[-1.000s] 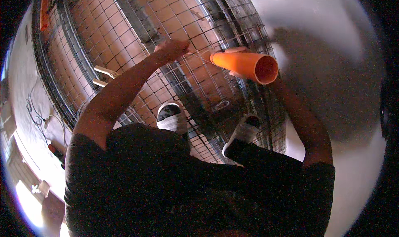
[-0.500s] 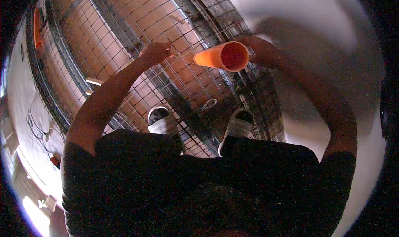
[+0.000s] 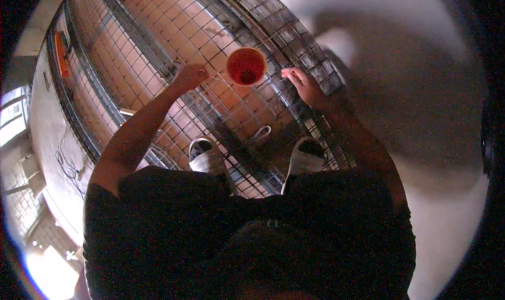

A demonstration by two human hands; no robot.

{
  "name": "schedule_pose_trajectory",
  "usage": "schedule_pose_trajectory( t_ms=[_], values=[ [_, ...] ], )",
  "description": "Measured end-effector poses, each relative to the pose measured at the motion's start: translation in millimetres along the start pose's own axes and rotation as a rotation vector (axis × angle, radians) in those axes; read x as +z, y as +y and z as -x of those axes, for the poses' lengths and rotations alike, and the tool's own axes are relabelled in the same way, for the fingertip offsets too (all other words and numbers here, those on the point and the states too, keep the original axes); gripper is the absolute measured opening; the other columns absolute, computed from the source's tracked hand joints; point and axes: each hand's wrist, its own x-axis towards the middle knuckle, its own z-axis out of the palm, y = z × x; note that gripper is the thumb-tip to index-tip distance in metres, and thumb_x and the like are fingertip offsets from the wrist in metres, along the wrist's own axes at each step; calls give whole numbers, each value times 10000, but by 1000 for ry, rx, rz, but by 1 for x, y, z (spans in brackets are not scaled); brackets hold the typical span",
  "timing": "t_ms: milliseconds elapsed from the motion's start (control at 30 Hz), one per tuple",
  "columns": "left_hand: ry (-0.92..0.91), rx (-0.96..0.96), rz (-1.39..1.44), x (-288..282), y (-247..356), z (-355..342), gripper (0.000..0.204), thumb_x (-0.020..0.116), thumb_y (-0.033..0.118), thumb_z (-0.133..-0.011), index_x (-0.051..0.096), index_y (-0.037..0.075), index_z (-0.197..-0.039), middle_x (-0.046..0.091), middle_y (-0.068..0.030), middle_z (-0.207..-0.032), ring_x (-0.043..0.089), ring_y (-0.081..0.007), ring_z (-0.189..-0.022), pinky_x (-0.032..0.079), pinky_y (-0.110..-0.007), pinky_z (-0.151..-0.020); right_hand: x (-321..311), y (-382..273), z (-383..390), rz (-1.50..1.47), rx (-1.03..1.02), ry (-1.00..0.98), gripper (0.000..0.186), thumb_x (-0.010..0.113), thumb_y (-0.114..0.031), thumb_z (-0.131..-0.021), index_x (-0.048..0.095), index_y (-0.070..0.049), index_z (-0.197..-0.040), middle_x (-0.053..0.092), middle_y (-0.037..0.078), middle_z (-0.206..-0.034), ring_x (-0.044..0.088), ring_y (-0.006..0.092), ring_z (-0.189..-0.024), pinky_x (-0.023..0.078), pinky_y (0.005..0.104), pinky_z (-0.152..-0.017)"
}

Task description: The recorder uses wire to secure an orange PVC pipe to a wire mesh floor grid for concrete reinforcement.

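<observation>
An orange plastic pipe (image 3: 230, 63) stands between my hands, its round open end turned up toward me and its inside dark red. To its left, my left hand (image 3: 190, 78) is closed, with a thin pale strand, like wire, running from its fingers toward the pipe. On the other side, apart from the pipe, my right hand (image 3: 305, 87) has its fingers pinched together. Whatever lies in that pinch is too small to make out. Beneath both hands spreads a steel reinforcing mesh (image 3: 152, 37), over brownish boards. The pipe's lower end is hidden.
My feet in light shoes (image 3: 206, 158) are on the mesh. A looped pale cord (image 3: 261, 133) lies between them. Farther left are another orange piece (image 3: 61, 55) and a loose dark cable (image 3: 63, 160) on a pale surface. A pale wall-like surface (image 3: 436, 195) rises at right.
My right hand has come away from the pipe's side and shifted left and lower. The pipe's open end appears farther left and faces me more squarely. My left hand stays closed.
</observation>
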Motion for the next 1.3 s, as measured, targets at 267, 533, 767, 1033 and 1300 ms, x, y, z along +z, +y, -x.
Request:
schedule_pose_trajectory(
  t_ms=[267, 533, 767, 1033, 1300],
  values=[
    [-53, -141, 256, 13, -18, -2, 288, 655, 340, -776, 687, 69, -868, 669, -135, -813, 642, -271, -768, 496, -391, -699, 25, 26, -19, -240, 20, 154, 325, 382, -253, -995, 472, -26, -781, 503, 29, -694, 567, 156, -716, 455, 298, -700],
    [-28, -237, 422, 9, 5, -5, 273, 650, 245, -777, 675, 50, -967, 678, -157, -914, 651, -255, -854, 501, -377, -755, 39, 41, -47, -193, 80, 291, 297, 442, -280, -972, 508, -30, -826, 479, -7, -678, 477, 95, -596, 422, 263, -562],
    [15, -198, 467, 18, -9, 0, 260, 648, 193, -770, 670, 18, -961, 676, -155, -947, 649, -247, -854, 496, -368, -768, 43, 53, -63, -177, 16, 330, 295, 490, -285, -953, 488, -70, -752, 391, -49, -572, 364, 49, -448, 302, 238, -405],
    [25, -229, 656, 15, 2, 7, 297, 630, 224, -813, 644, 25, -1034, 687, -110, -930, 636, -187, -853, 490, -350, -781, 30, 64, -70, 30, 192, 321, 299, 516, -315, -923, 601, -41, -837, 612, 123, -728, 587, 260, -685, 441, 362, -640],
    [-35, -90, 549, 10, -14, -5, 274, 611, 246, -829, 659, 54, -1018, 688, -107, -943, 646, -221, -856, 493, -365, -790, 33, 59, -74, 212, 23, 363, 322, 499, -355, -937, 550, -56, -828, 500, 36, -602, 489, 157, -493, 363, 316, -448]
  ],
)
